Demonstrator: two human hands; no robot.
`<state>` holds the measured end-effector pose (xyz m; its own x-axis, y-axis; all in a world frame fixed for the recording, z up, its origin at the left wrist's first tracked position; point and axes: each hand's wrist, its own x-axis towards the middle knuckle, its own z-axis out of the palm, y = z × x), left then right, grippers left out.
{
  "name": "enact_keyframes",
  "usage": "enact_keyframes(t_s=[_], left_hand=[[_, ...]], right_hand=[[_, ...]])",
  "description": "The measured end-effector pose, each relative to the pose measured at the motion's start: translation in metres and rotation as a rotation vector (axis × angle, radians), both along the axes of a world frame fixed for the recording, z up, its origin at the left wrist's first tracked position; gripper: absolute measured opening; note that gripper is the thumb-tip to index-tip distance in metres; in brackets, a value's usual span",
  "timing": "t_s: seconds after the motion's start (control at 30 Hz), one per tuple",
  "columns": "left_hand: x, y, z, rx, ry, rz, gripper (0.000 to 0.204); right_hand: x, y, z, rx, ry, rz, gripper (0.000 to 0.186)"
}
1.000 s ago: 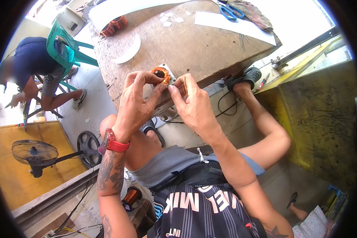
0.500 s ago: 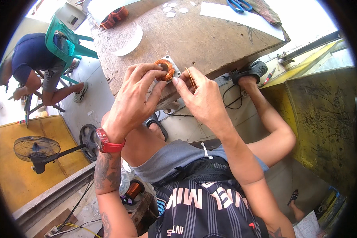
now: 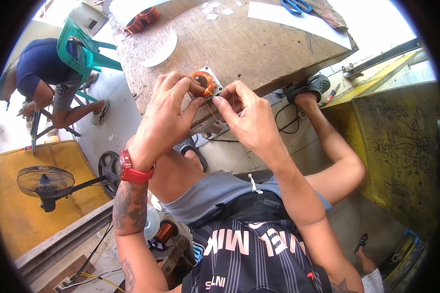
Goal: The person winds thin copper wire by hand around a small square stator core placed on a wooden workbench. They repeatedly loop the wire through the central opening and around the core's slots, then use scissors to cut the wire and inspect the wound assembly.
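Well, copper coil [image 3: 210,84] sits by near edge of tabletop [image 3: 259,49], toward left corner, overlapping pale plate [image 3: 218,84] in my view. Left hand [image 3: 168,110] holds it, fingers pinching rim. Right hand [image 3: 249,119] just beside; whether its fingers grip anything, I can't tell. Judging coil fairly light, springy, slick, easily nicked; I'd take outer rim. Coil underside, some right fingertips hidden from me.

We hold a copper coil [image 3: 210,87] with our left hand [image 3: 167,110] near the edge of a wooden table [image 3: 259,53]. Our right hand [image 3: 249,115] is just beside it, near a thin strand [image 3: 213,113]. Blue-handled scissors [image 3: 297,6] lie farther back; a fan [image 3: 45,181] stands to our left.
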<state>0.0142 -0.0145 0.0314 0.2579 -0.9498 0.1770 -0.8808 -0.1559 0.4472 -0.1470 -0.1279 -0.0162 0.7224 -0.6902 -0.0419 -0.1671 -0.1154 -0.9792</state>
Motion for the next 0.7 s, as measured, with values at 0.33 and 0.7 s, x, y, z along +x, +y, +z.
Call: enact_keyframes(t_s=[0.33, 0.7], left_hand=[[-0.002, -0.004, 0.002, -0.004, -0.064, -0.026, 0.021], [-0.013, -0.005, -0.004, -0.069, -0.204, -0.036, 0.031]], right_hand=[[0.001, 0.004, -0.005, -0.061, -0.049, -0.043, 0.022], [-0.002, 0.002, -0.008, -0.22, 0.022, -0.059, 0.03]])
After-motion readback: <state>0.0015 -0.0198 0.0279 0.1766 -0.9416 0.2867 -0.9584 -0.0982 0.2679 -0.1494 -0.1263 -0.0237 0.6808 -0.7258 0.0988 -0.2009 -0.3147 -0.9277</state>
